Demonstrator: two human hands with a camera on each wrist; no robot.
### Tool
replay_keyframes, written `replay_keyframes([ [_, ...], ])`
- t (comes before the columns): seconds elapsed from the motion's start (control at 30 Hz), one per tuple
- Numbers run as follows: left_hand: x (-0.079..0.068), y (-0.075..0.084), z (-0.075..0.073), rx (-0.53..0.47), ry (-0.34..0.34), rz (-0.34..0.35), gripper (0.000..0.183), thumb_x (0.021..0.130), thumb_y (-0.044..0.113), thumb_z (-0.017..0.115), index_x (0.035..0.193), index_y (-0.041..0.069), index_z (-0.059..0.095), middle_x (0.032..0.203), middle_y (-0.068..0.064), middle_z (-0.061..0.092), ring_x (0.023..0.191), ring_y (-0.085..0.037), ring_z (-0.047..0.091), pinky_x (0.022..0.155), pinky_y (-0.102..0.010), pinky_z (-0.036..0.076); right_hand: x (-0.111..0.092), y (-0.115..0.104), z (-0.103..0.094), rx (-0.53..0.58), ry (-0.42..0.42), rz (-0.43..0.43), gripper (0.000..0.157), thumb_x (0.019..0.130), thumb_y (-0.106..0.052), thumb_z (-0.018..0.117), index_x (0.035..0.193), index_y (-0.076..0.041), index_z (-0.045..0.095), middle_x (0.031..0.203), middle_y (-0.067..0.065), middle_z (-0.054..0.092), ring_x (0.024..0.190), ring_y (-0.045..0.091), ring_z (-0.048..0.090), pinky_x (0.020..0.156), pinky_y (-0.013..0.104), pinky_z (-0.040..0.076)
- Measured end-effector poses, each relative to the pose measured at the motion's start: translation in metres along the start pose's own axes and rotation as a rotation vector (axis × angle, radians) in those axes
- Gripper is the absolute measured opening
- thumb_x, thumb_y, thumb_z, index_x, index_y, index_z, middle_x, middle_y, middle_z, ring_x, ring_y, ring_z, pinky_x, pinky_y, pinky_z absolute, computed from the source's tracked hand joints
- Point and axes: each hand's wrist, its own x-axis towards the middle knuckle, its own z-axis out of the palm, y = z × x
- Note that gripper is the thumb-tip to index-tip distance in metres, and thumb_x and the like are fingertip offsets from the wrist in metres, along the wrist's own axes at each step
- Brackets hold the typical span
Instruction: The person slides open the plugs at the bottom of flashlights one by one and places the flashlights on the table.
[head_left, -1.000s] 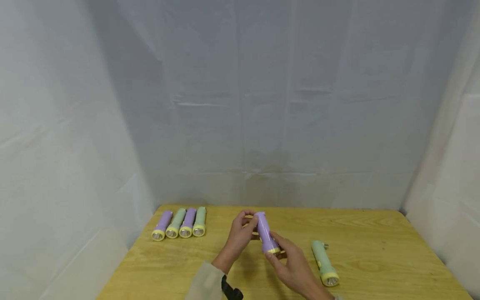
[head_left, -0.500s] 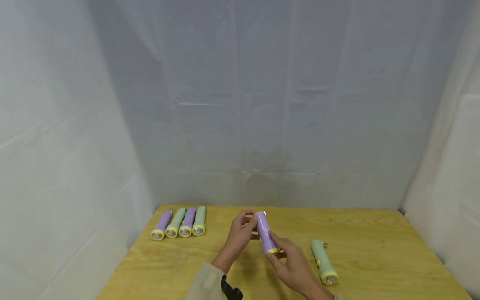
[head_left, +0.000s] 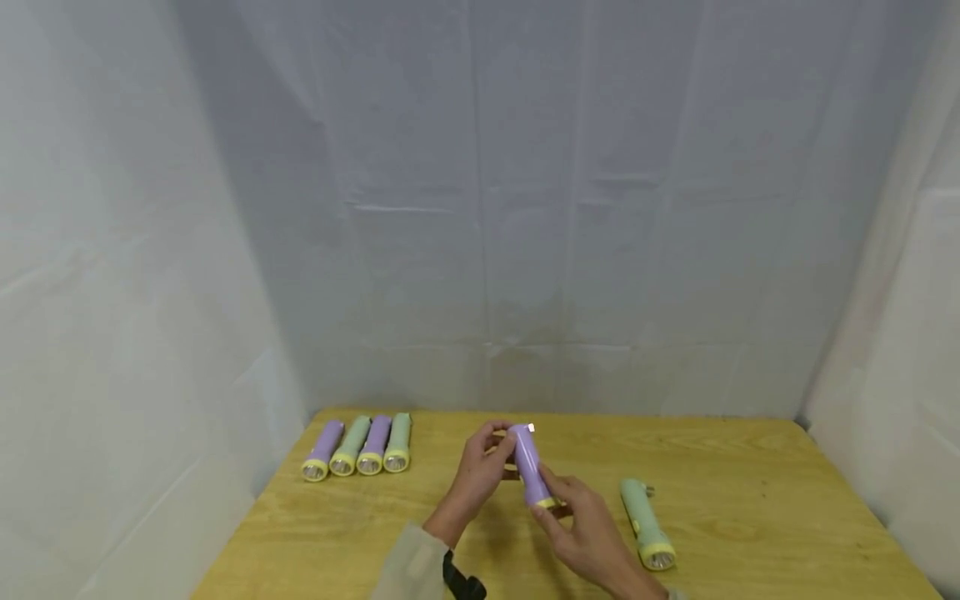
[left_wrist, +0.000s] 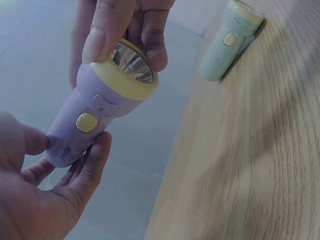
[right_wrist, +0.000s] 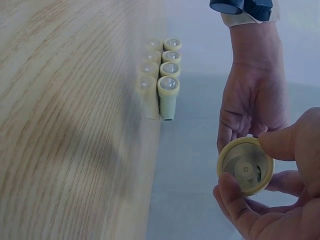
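Between my two hands, above the table, a purple flashlight (head_left: 528, 467) slants with its lens end toward me. My left hand (head_left: 478, 468) holds its tail, thumb on one side and fingers on the other. At the yellow rim of the head, my right hand (head_left: 585, 529) grips with thumb and fingers. A small bright white spot shows at the tail's top corner in the head view. The left wrist view shows a yellow button (left_wrist: 86, 122) on the purple body. In the right wrist view, the round lens (right_wrist: 245, 169) faces the camera and looks unlit.
Right of my hands lies a green flashlight (head_left: 647, 527) with metal prongs out at its tail. At the table's back left, several flashlights (head_left: 377, 444), purple and green in turn, lie side by side. The wooden table (head_left: 750, 517) meets white sheeting (head_left: 570, 250) behind and at both sides.
A bright white spot has appeared at the purple flashlight's tail corner since one second ago. Both hands keep almost the same place and hold.
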Motion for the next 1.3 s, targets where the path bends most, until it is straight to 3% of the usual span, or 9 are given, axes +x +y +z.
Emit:
replay_keyframes([
  [1.3,0.0013,0.0038,0.0003,0.028,-0.043,0.024,0.037,0.109,0.022,0.048,0.137,-0.001,0.053,0.117,-0.025,0.061,0.092,-0.022,0.066,0.080,-0.039,0.064,0.0014,-0.0012,-0.0011,-0.016,0.020,-0.017,0.053,0.097,-0.013,0.068,0.145,0.004,0.051,0.123,0.024,0.066,0.102,0.028,0.069,0.074,0.020,0.060],
])
